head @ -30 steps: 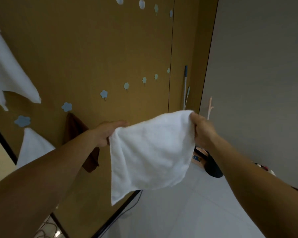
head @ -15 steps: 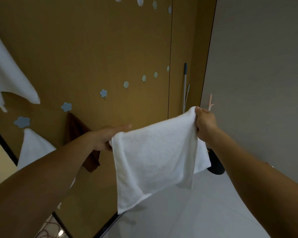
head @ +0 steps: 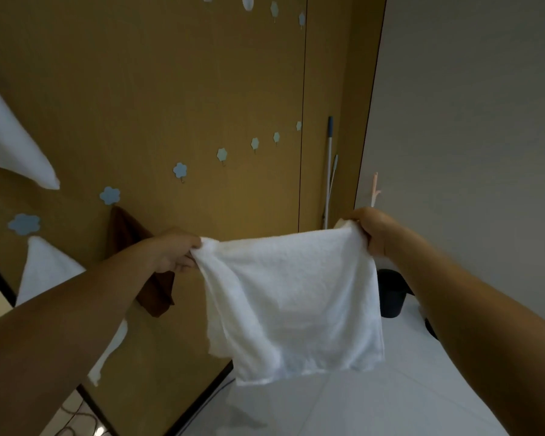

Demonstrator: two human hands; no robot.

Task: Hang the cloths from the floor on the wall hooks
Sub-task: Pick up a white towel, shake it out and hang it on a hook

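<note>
A white cloth [head: 293, 297] hangs spread between both hands in front of the brown wall. My left hand [head: 173, 251] pinches its upper left corner, and my right hand [head: 373, 229] grips its upper right corner. Pale blue flower-shaped hooks run across the wall; a bare one [head: 180, 170] sits above and between my hands. A brown cloth [head: 145, 272] hangs from another flower hook [head: 110, 195], partly behind my left forearm. Two other white cloths hang at the left, one high [head: 10, 146] and one lower [head: 44, 269].
A mop handle [head: 328, 171] leans in the corner where the brown wall meets a grey wall. A dark bucket [head: 390, 294] stands on the pale tiled floor behind the cloth. A black skirting strip [head: 199, 407] runs along the wall's foot.
My hands have pulled further apart, stretching the cloth's top edge flat. My left hand has closed its fingers on the corner, and the cloth's doubled layers have opened out.
</note>
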